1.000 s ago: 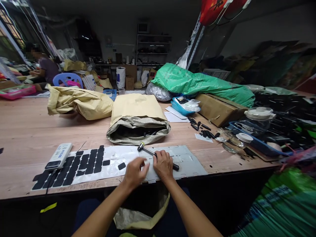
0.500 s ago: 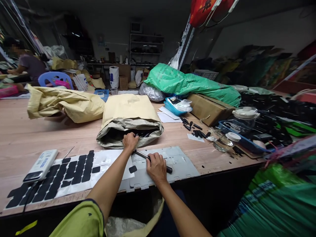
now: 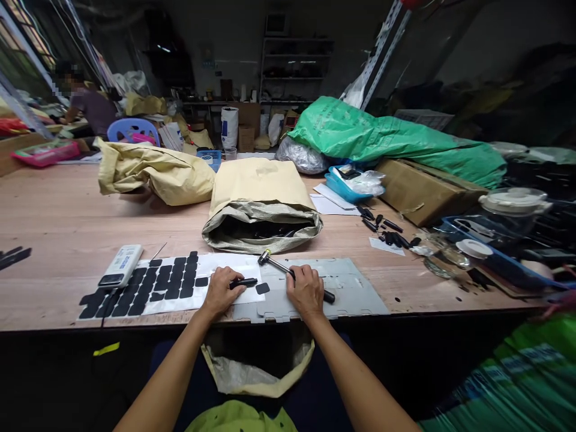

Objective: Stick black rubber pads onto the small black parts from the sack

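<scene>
My left hand (image 3: 219, 292) is closed around a slim black part (image 3: 243, 282) that sticks out to the right over a white sheet (image 3: 220, 267). My right hand (image 3: 306, 291) grips the black handle of a small hammer (image 3: 279, 266), whose metal head points up and left over a grey metal plate (image 3: 342, 288). One loose black pad (image 3: 262, 288) lies between the hands. Rows of black pads (image 3: 155, 287) cover the sheet's left part. An open tan sack (image 3: 261, 225) holding black parts lies just beyond the hammer.
A white remote-like device (image 3: 120, 265) rests at the sheet's left end. Another tan sack (image 3: 155, 174), a green bag (image 3: 391, 138), a cardboard box (image 3: 420, 192), blue trays and loose black parts (image 3: 387, 234) crowd the table's far and right side. A person (image 3: 90, 105) sits at back left.
My left hand reached into the open sack, then came back to the white sheet holding a black part. My right hand stayed on the hammer handle.
</scene>
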### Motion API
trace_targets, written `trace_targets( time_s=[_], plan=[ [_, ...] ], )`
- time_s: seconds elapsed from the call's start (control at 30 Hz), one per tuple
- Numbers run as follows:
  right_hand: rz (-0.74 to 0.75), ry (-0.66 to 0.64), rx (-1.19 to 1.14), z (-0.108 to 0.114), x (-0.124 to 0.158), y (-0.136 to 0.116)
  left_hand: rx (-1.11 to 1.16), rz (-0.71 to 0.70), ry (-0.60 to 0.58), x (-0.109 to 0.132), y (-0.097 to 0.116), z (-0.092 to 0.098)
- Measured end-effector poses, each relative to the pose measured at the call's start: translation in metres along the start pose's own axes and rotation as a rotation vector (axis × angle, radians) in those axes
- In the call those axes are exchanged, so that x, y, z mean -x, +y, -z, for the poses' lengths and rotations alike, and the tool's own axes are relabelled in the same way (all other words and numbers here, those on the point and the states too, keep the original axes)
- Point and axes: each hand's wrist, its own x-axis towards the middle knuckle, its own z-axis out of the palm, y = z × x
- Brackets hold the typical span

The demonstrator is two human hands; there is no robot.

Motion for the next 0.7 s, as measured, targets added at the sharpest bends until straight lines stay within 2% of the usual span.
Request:
trace_targets(
  time_s=[0.3, 0.43, 0.57, 0.7],
  plan=[
    [-0.016, -0.085, -0.018, 0.004, -0.001, 0.000, -0.002, 0.022, -0.008, -0.004, -0.003, -0.004],
    [0.002, -0.094, -0.147, 0.018, 0.020, -0.012, -0.001, 0.030, -0.013, -0.004, -0.007, -0.006],
    [0.094, -0.116, -0.303, 0.030, 0.048, -0.028, -0.011, 0.003, 0.013, -0.003, -0.010, -0.011],
    [0.112, -0.119, -0.353, 0.035, 0.060, -0.039, -0.014, -0.013, 0.032, -0.003, -0.012, -0.012]
  ],
)
